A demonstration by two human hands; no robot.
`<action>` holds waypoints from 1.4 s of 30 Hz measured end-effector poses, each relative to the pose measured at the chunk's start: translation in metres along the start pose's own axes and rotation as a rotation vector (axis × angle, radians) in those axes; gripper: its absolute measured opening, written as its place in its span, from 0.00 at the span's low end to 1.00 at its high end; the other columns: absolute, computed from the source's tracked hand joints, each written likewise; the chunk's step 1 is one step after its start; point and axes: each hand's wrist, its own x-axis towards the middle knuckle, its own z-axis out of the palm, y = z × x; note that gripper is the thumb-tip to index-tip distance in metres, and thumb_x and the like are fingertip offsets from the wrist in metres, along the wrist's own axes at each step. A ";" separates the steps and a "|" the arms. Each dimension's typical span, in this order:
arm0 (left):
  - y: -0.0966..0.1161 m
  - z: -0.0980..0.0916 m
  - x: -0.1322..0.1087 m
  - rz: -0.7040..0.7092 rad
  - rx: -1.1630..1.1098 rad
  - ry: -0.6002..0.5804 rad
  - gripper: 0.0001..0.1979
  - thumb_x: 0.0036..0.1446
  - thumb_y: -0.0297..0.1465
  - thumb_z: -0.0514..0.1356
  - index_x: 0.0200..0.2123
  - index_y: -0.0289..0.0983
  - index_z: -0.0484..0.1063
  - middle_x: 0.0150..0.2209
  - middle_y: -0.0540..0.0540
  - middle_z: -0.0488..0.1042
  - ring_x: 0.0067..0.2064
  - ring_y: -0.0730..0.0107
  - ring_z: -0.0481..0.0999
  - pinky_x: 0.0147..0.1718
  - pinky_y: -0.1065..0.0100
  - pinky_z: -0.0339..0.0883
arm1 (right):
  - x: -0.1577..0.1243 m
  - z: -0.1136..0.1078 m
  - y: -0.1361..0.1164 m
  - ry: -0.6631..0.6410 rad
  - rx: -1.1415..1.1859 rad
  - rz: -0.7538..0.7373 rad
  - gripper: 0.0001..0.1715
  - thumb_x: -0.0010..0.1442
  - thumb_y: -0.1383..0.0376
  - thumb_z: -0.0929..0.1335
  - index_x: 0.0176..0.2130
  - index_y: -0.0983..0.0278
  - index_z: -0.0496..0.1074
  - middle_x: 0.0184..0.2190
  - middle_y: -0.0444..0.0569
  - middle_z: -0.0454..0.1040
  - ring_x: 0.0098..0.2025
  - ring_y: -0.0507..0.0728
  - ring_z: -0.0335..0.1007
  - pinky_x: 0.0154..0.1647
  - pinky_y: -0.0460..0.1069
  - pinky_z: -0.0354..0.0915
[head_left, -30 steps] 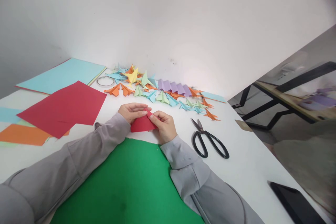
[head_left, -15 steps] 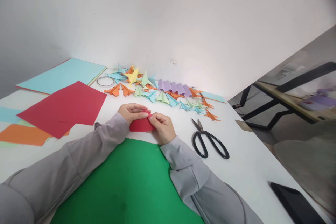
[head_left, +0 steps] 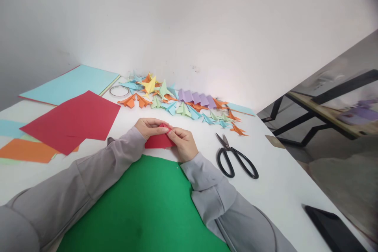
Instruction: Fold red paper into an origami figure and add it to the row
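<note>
A small folded piece of red paper rests on the white table just beyond a large green sheet. My left hand pinches its upper left edge with curled fingers. My right hand pinches its upper right part, fingertips meeting the left hand's at the top. Both wrists are in grey sleeves.
Black scissors lie to the right of my hands. Several folded paper shapes line the wall, with a tape ring beside them. Red, light blue and orange sheets lie at left. A dark phone sits near the right edge.
My fingertips have drawn closer together over the top of the red paper, and the piece now lies flatter and narrower. Nothing else has moved.
</note>
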 end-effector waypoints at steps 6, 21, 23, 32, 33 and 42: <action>0.000 0.000 0.000 -0.001 0.028 0.023 0.14 0.26 0.31 0.71 0.23 0.34 0.76 0.25 0.48 0.78 0.30 0.68 0.76 0.41 0.62 0.68 | 0.001 -0.001 0.002 -0.004 0.007 0.002 0.21 0.45 0.51 0.70 0.17 0.64 0.66 0.12 0.40 0.65 0.14 0.48 0.59 0.16 0.45 0.57; -0.003 0.000 0.002 0.065 0.071 0.048 0.13 0.27 0.33 0.71 0.20 0.34 0.76 0.24 0.48 0.78 0.31 0.67 0.76 0.43 0.62 0.67 | -0.001 -0.001 0.001 -0.021 0.001 0.000 0.21 0.46 0.52 0.70 0.17 0.65 0.65 0.12 0.40 0.66 0.15 0.49 0.60 0.16 0.45 0.57; -0.003 0.000 0.002 0.076 0.070 0.044 0.13 0.27 0.33 0.71 0.20 0.34 0.76 0.24 0.48 0.78 0.31 0.68 0.76 0.43 0.62 0.67 | -0.001 -0.001 -0.001 -0.027 -0.004 0.007 0.21 0.46 0.52 0.70 0.18 0.64 0.65 0.12 0.40 0.66 0.15 0.49 0.60 0.17 0.44 0.57; -0.003 0.000 0.002 0.090 0.096 0.026 0.12 0.28 0.33 0.71 0.20 0.35 0.75 0.25 0.49 0.78 0.32 0.68 0.76 0.43 0.62 0.67 | 0.001 -0.003 -0.001 -0.027 -0.080 -0.066 0.21 0.47 0.53 0.69 0.16 0.65 0.63 0.12 0.38 0.61 0.16 0.46 0.53 0.17 0.44 0.52; -0.003 0.000 0.002 0.092 0.100 0.028 0.12 0.28 0.33 0.70 0.21 0.35 0.75 0.25 0.48 0.78 0.32 0.68 0.76 0.43 0.62 0.67 | 0.001 -0.003 -0.001 -0.025 -0.089 -0.070 0.21 0.47 0.53 0.69 0.16 0.65 0.63 0.12 0.38 0.60 0.16 0.46 0.53 0.17 0.44 0.52; -0.003 -0.002 0.003 0.082 0.111 -0.010 0.12 0.32 0.35 0.69 0.22 0.34 0.76 0.25 0.48 0.78 0.30 0.69 0.75 0.40 0.64 0.67 | 0.000 -0.002 0.000 -0.030 -0.057 -0.054 0.21 0.46 0.52 0.70 0.17 0.64 0.64 0.13 0.39 0.63 0.16 0.47 0.54 0.18 0.44 0.52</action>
